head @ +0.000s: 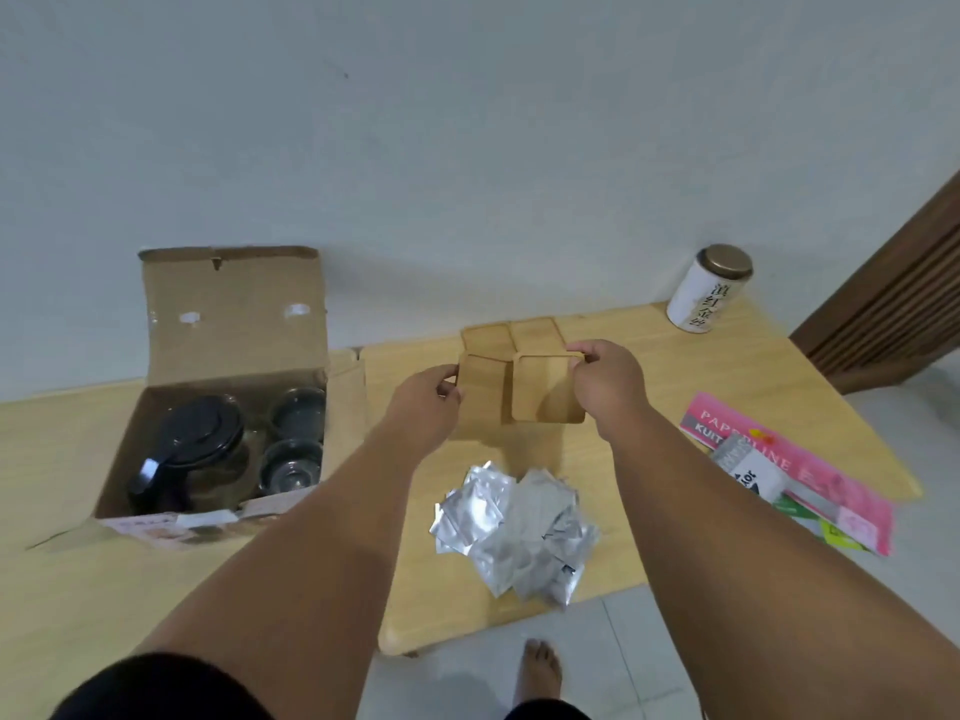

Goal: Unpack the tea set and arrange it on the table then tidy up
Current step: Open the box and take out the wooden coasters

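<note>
An open cardboard box [234, 314] stands on the left table. Inside it are a glass teapot with a black lid [200, 433] and two glass cups [297, 413]. Over the right table, my left hand [428, 405] pinches the left edge of a square wooden coaster [480, 394]. My right hand [605, 384] grips the top right corner of another wooden coaster [543, 389], which is lifted and overlaps the first. Two more coasters [511, 335] lie flat on the table just behind them.
A pile of silver foil sachets [514, 527] lies near the front of the right wooden table [675, 366]. A white tea tin [709, 288] stands at the back right. Pink packaging and papers [789, 470] hang over the right edge. My bare foot [540, 667] is below.
</note>
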